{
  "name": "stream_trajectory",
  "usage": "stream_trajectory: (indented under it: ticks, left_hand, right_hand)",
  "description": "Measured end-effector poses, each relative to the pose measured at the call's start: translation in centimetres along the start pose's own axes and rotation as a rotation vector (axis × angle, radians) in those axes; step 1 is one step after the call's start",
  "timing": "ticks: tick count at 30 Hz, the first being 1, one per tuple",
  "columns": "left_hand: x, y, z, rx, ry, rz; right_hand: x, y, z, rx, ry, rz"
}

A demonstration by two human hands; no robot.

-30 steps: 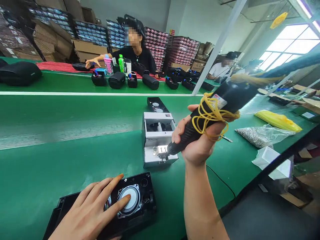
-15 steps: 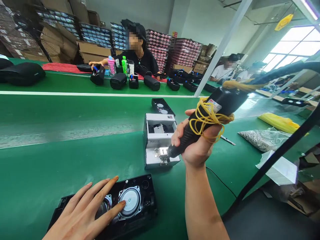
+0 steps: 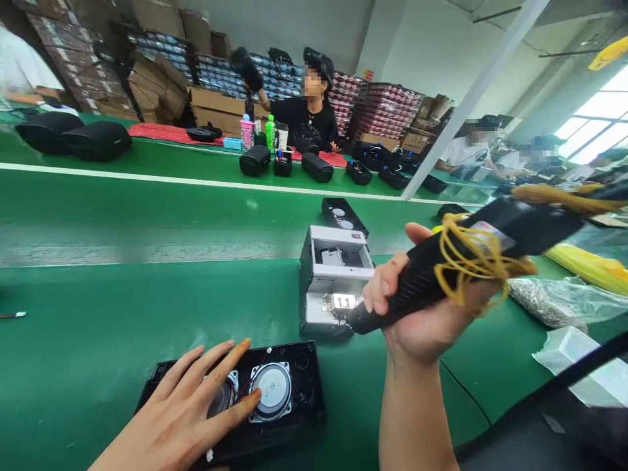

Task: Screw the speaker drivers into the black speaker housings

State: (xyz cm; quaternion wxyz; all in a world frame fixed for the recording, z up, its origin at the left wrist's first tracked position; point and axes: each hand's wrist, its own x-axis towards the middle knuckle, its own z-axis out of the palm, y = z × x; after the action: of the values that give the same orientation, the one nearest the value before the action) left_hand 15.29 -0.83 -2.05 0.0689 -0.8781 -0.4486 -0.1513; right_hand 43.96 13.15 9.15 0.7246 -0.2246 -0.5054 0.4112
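My left hand [image 3: 191, 399] lies with fingers spread on a black speaker housing [image 3: 307, 389], pressing it against the green bench. The thumb touches a round silver speaker driver [image 3: 272, 390]; a second driver [image 3: 224, 396] is partly hidden under the fingers. Wrapped around a black electric screwdriver [image 3: 419, 281], my right hand [image 3: 417, 330] holds it tilted, its tip down to the left. Yellow rubber bands [image 3: 466, 265] are wound about the tool. Its tip is at the front of a grey-white screw feeder [image 3: 314, 281]; whether they touch I cannot tell.
Behind the feeder lies another speaker housing [image 3: 346, 216]. To the right are a bag of screws [image 3: 544, 304] and a white box [image 3: 589, 360]. Several black speakers [image 3: 316, 167] line the far bench, where a co-worker [image 3: 307, 121] holds up a dark object. A slanted post [image 3: 456, 111] rises there.
The view has turned left, so things appear farther right. The screwdriver tip has moved slightly down and toward me from the feeder's plate. Across the bench, the co-worker has raised a dark object.
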Motion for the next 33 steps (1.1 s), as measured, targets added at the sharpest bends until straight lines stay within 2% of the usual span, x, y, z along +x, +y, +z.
stream_trajectory:
  ticks: [4,8,12,19,25,33]
  left_hand:
    - [0.2,0.6,-1.0,0.042,-0.058,-0.046]
    - [0.3,0.6,-1.7,0.046,-0.123,-0.009]
    - [0.4,0.5,-1.4,-0.085,-0.169,-0.062]
    - [0.6,0.7,-0.9,-0.247,-0.214,-0.068]
    - [0.8,1.0,-1.4,-0.275,-0.216,-0.094]
    - [1.4,0.9,-1.7,-0.303,-0.172,-0.094]
  right_hand:
    - [-0.3,-0.9,1.1,0.073,-0.096,-0.003]
    - [-0.9,-1.1,3.1,0.126,-0.152,0.05]
    - [-1.6,-0.6,5.4,0.15,-0.203,0.118]
    - [-2.7,1.5,8.7,0.201,-0.258,0.192]
    - [-3.7,3.5,9.3,0.181,-0.315,0.25]
    - [-4.3,5.2,9.4,0.107,-0.311,0.276]
